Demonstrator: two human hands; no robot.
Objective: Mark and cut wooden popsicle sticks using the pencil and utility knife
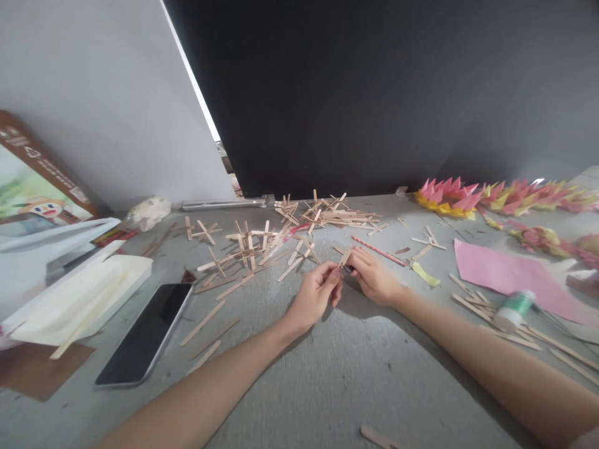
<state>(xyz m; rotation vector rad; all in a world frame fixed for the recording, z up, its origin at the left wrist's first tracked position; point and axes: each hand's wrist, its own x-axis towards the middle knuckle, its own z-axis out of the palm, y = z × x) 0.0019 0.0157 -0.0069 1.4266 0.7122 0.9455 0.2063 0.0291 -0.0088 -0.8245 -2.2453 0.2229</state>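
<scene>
My left hand [314, 293] and my right hand [373, 276] meet over the middle of the grey table [327, 368], fingers pinched together. Between them they hold a short wooden craft stick [345, 257] that points up and away, with a small dark object at its base that I cannot make out. Just beyond the hands lies a scatter of loose craft sticks and stick crosses [248, 246], with a denser heap [327, 215] at the back.
A black phone [146, 333] lies at the left beside a white foam tray [75, 299] and a printed box [32, 187]. A pink paper sheet [508, 274], a glue bottle [515, 308], more sticks and folded pink-yellow paper pieces [468, 196] sit at the right. A black board stands behind.
</scene>
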